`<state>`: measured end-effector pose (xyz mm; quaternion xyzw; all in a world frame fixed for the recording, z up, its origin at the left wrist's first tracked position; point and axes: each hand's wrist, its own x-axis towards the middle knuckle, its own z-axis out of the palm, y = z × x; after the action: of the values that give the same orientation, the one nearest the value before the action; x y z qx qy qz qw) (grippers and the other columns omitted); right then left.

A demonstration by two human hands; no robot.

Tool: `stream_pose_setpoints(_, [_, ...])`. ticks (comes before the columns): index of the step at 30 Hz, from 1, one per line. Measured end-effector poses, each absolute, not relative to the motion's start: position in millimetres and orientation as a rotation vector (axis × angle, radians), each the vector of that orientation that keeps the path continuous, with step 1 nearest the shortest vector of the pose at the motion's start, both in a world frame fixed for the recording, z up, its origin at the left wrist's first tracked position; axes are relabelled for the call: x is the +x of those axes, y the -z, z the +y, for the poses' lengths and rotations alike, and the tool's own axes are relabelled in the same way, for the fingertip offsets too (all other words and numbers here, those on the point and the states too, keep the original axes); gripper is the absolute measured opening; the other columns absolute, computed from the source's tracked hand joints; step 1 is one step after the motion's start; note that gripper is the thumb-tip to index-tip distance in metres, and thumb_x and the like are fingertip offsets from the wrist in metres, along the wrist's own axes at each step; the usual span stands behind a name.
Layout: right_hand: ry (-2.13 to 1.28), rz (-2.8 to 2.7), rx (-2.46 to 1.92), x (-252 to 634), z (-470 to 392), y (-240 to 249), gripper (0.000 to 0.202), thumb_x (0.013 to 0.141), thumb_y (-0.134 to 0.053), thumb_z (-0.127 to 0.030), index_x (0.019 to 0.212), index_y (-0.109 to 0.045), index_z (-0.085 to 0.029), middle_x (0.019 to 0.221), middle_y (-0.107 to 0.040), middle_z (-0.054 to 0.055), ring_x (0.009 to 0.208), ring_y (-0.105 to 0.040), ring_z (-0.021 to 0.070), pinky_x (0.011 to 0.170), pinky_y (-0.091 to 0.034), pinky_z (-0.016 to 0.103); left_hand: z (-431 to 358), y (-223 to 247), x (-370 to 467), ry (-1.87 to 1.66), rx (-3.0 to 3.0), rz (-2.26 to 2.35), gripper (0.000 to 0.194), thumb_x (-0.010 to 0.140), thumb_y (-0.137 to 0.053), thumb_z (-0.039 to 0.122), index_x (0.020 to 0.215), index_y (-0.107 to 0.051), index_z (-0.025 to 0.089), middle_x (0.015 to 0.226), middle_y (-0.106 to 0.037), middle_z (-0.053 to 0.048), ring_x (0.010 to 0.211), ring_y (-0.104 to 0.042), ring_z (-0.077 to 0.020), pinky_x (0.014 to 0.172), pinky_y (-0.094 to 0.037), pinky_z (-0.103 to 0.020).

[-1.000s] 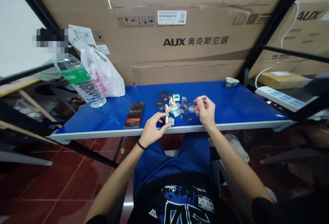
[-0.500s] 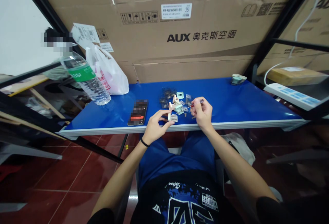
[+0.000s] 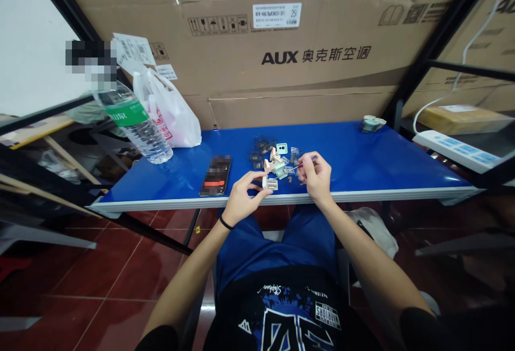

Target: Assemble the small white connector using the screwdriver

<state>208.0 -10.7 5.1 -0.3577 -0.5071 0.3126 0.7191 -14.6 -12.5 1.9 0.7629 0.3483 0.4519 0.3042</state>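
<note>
My left hand (image 3: pixel 246 194) pinches a small whitish plastic housing with slots (image 3: pixel 271 183) near the table's front edge. In my right hand (image 3: pixel 317 176) is a thin screwdriver (image 3: pixel 300 165) with a dark red handle, its shaft slanting down to the left towards the housing. Whether the tip touches the housing I cannot tell. Just beyond lie pale green and peach plastic pieces (image 3: pixel 278 166) in a small heap. A pale green cover with two dark holes (image 3: pixel 282 148) rests behind them, beside a cluster of small dark transparent parts (image 3: pixel 262 150).
A phone (image 3: pixel 216 175) lies left of my hands on the blue table (image 3: pixel 346 163). Farther left are a water bottle (image 3: pixel 137 125) and a white plastic bag (image 3: pixel 177 107). Small pale pieces (image 3: pixel 373 124) sit at the back right. A large carton (image 3: pixel 314 82) stands behind.
The screwdriver and my right hand have shifted very slightly to the left. My left hand keeps its hold on the housing, nearly still.
</note>
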Motion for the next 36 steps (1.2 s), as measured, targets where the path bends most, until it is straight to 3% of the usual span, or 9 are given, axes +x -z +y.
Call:
stream_pose_setpoints(14, [-0.696, -1.124, -0.78, 207.4, -10.2, -3.5, 0.04, 0.094, -0.068, -0.061, 0.085, -0.061, -0.022, 0.053, -0.045, -0.008, 0.043, -0.046, 0.0088, 0.041, -0.035, 0.023, -10.5, 2.2, -15.5, -1.223, 2.043, 0.887, 0.039, 0.091, -0.079, 0.036, 0.126, -0.07, 0.019, 0.125, -0.072, -0.01, 0.1, -0.076, -0.0206, 0.082, -0.068, -0.03])
stream_pose_setpoints(36, [-0.661, -1.135, -0.739, 208.0, -10.5, -1.9, 0.037, 0.096, -0.068, -0.057, 0.084, -0.063, -0.022, 0.053, -0.042, -0.008, 0.042, -0.042, 0.0082, 0.041, -0.035, 0.023, -10.8, 0.9, -15.3, -1.235, 2.064, 0.876, 0.039, 0.091, -0.079, 0.034, 0.126, -0.07, 0.019, 0.122, -0.072, -0.01, 0.089, -0.076, -0.0176, 0.079, -0.068, -0.029])
